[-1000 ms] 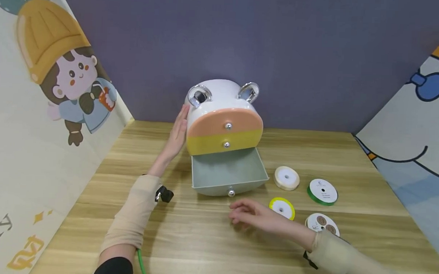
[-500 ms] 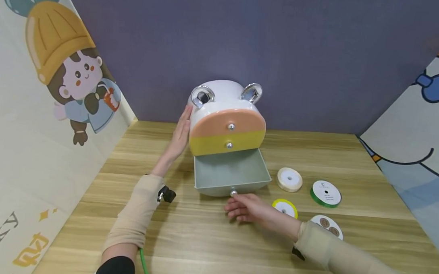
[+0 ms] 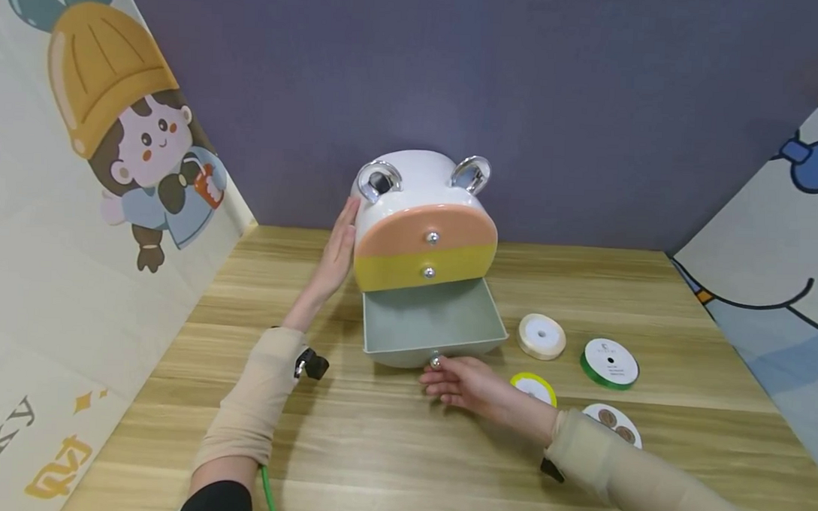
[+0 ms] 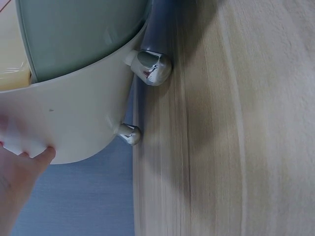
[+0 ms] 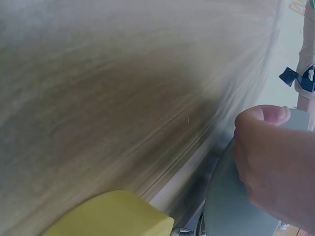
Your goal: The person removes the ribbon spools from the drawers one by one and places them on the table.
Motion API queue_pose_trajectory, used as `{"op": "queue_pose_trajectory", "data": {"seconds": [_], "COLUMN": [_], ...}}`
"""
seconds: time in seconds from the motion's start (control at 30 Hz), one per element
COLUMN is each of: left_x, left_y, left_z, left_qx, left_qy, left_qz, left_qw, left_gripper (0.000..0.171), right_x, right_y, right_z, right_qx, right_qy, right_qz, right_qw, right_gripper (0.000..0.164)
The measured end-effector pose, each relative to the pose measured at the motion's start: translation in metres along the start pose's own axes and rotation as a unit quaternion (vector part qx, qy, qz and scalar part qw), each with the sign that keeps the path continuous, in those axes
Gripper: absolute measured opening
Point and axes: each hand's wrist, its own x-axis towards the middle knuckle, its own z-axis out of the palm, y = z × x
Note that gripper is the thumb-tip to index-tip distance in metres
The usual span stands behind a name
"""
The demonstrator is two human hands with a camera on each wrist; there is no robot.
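A white cabinet [image 3: 415,171] with two silver ears stands against the back wall. Its orange top drawer [image 3: 410,227] and yellow middle drawer [image 3: 398,270] are pushed in, while the grey-green bottom drawer [image 3: 427,316] is pulled out with nothing inside. My left hand [image 3: 333,256] rests straight-fingered on the cabinet's left side; its fingertips touch the white shell in the left wrist view. At the drawer's front, my right hand [image 3: 468,385] pinches the round silver knob [image 3: 435,362], its lower fingers curled beneath. In the right wrist view that hand [image 5: 270,162] covers part of the drawer front.
Several ribbon spools lie right of the drawer: a cream one [image 3: 541,337], a green one [image 3: 610,362], a yellow-rimmed one [image 3: 536,386] partly behind my right hand, and one with brown circles [image 3: 616,423] partly behind my sleeve. Silver feet [image 4: 156,69] carry the cabinet.
My right hand has moved from just below the drawer's front up to its knob and taken hold. My left hand stays on the cabinet. The whole view shifted slightly; the drawer stays out.
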Motion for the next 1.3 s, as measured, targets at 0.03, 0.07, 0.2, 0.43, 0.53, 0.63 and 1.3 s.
{"op": "queue_pose_trajectory", "data": {"seconds": [0.03,0.07,0.2,0.43,0.53,0.63,1.3], "left_x": [0.0,0.0,0.001,0.003,0.006,0.006,0.004], "left_y": [0.0,0.0,0.0,-0.019,-0.036,-0.042,-0.026], "left_z": [0.0,0.0,0.0,0.003,0.005,0.005,0.004], "left_qx": [0.001,0.001,0.005,-0.004,-0.003,0.002,0.005], "left_qy": [0.0,0.0,-0.002,0.005,0.008,0.01,0.001], "left_qz": [0.001,0.002,-0.001,-0.003,-0.006,-0.004,-0.017], "left_qw": [1.0,1.0,1.0,1.0,0.9999,0.9999,0.9998], "left_gripper": [0.051,0.051,0.051,0.052,0.051,0.051,0.051], "right_x": [0.0,0.001,0.004,0.019,0.027,0.034,0.075], "right_y": [0.0,-0.001,-0.005,-0.017,-0.023,-0.027,-0.052], "right_z": [-0.001,-0.001,-0.004,-0.002,-0.004,-0.006,-0.017], "right_qx": [0.001,0.0,-0.003,0.002,-0.001,-0.001,-0.022], "right_qy": [0.001,0.002,0.009,0.026,0.036,0.043,0.06], "right_qz": [0.0,0.0,-0.001,0.008,0.008,0.009,0.006], "right_qw": [1.0,1.0,1.0,1.0,0.999,0.999,0.998], "right_gripper": [0.039,0.038,0.033,0.033,0.035,0.035,0.034]}}
